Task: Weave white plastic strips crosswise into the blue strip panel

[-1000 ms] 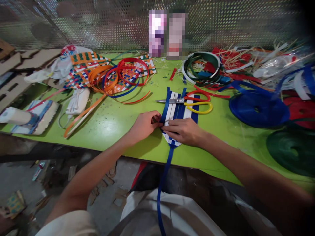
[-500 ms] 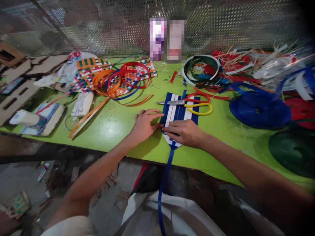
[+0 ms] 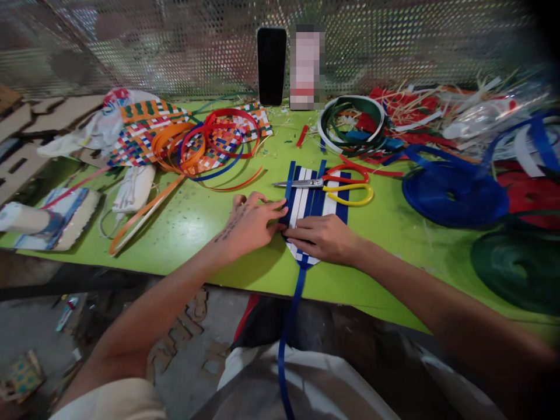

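Note:
Blue and white flat plastic strips (image 3: 294, 216) lie side by side as a partly woven piece with a rounded, checkered near end. My left hand (image 3: 256, 224) is at its left edge, thumb and index finger on a blue strip (image 3: 290, 179) that points away from me. My right hand (image 3: 326, 236) presses over the lower part, fingers closed together on the weave and hiding part of it. Scissors (image 3: 347, 188) with one red and one yellow handle lie across the strips. A long blue strip (image 3: 294, 303) hangs from the near end over the table edge to my lap.
Coiled strips (image 3: 188, 149) and a colorful woven piece (image 3: 146, 125) lie left on the green table (image 3: 188, 219). At right are a blue roll (image 3: 455, 195), a green roll (image 3: 520, 271) and a white-and-green coil (image 3: 350, 125). A phone (image 3: 272, 67) leans against the mesh behind.
A blue strip now stands out past the far end at the left edge of the piece, by my left fingers. The view has shifted slightly; my right hand stays on the weave.

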Motion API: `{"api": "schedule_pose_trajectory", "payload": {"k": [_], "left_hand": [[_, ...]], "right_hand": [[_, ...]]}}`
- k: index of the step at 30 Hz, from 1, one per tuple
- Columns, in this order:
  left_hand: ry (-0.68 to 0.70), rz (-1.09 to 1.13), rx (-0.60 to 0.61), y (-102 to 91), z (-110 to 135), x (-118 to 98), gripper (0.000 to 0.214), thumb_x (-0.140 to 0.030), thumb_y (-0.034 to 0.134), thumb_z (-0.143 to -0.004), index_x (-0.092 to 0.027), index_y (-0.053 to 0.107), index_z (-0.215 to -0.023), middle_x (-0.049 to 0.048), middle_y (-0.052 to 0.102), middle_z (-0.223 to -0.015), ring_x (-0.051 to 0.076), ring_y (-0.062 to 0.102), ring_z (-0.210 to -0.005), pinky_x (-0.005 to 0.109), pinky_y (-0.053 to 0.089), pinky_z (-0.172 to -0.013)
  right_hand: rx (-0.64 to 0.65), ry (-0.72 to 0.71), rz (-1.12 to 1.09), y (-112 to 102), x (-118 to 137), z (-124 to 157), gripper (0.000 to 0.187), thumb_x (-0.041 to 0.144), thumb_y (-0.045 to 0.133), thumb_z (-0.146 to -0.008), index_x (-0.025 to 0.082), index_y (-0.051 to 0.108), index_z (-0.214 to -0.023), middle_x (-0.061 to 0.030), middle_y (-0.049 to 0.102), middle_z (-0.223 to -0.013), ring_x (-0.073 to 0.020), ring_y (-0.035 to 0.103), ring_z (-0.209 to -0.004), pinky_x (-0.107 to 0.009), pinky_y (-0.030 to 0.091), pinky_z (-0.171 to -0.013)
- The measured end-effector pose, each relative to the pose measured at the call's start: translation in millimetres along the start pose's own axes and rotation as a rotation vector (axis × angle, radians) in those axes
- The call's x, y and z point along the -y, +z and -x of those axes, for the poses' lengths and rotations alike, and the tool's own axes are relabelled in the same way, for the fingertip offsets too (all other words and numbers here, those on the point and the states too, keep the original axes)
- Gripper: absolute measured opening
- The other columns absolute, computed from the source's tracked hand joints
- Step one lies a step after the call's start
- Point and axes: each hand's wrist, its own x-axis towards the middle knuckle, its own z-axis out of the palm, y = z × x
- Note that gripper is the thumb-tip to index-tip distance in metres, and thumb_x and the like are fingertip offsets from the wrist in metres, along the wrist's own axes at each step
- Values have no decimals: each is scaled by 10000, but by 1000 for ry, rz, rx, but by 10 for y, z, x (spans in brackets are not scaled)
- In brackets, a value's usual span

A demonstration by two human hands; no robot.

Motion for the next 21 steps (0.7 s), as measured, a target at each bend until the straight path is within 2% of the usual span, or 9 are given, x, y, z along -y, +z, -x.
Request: {"api": "schedule_pose_trajectory", "payload": {"k": [5, 12, 16, 21], "left_hand": [[-37, 40, -56, 72, 46, 23, 353, -302, 749, -965, -372, 812, -1305, -4, 633, -1588, 394, 510, -1378, 647, 335, -1078], [-78, 40, -39, 55, 13, 42, 334, -333, 824, -921, -368, 839, -1253, 44, 448, -1739, 395, 415, -1522, 680, 355, -1147], [-69, 41, -43, 48, 13, 40, 325, -326, 807, -937, -363, 840, -1258, 56, 469, -1722, 401, 417, -1515, 679, 356, -1157], [-11, 13, -68, 45, 8, 26, 320, -291, 787, -940, -347, 842, -1250, 32, 548, -1669, 398, 440, -1469, 664, 332, -1146]], "right_hand": [[-1, -9, 5, -2, 1, 3, 315, 318, 537, -1136, 196, 808, -1242, -76, 805, -1023, -178, 742, -879, -301, 462, -698], [28, -11, 40, -6, 3, 5, 331, 329, 512, -1151, 218, 793, -1287, -52, 804, -1007, -173, 736, -883, -315, 430, -683], [52, 9, 56, -17, 18, -10, 328, 335, 512, -1147, 235, 810, -1242, -48, 795, -962, -164, 717, -839, -311, 384, -634], [57, 30, 30, -20, 22, -38, 306, 331, 540, -1129, 232, 823, -1189, -55, 807, -1026, -162, 725, -853, -309, 383, -619]]}}
